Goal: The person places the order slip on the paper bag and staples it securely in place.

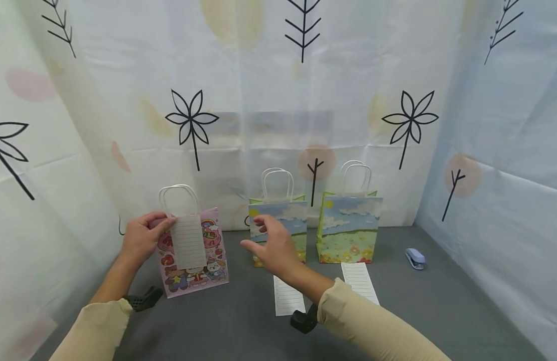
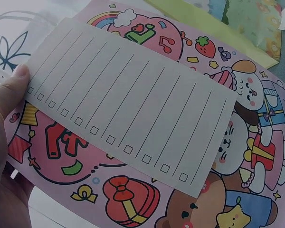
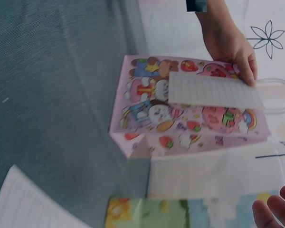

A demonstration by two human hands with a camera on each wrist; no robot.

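My left hand [image 1: 143, 238] pinches the top edge of a pink gift bag [image 1: 217, 271] together with a lined checklist sheet [image 1: 189, 243]. The sheet lies flat against the bag's cartoon front, its top end at the rim under my thumb. In the left wrist view, the thumb [image 2: 9, 92] presses the end of the sheet while the other fingers are behind the bag. White handles [image 1: 179, 187] rise above the rim. My right hand [image 1: 276, 248], holding nothing, has its fingers apart and bent loosely, in front of the middle landscape-print gift bag [image 1: 298, 225].
A second landscape-print bag [image 1: 348, 228] stands to the right. Two lined sheets [image 1: 288, 297] lie on the grey table before these bags, one partly under my right forearm in view. A small lilac stapler [image 1: 415, 258] sits at far right. A printed curtain [image 1: 269, 90] closes the back.
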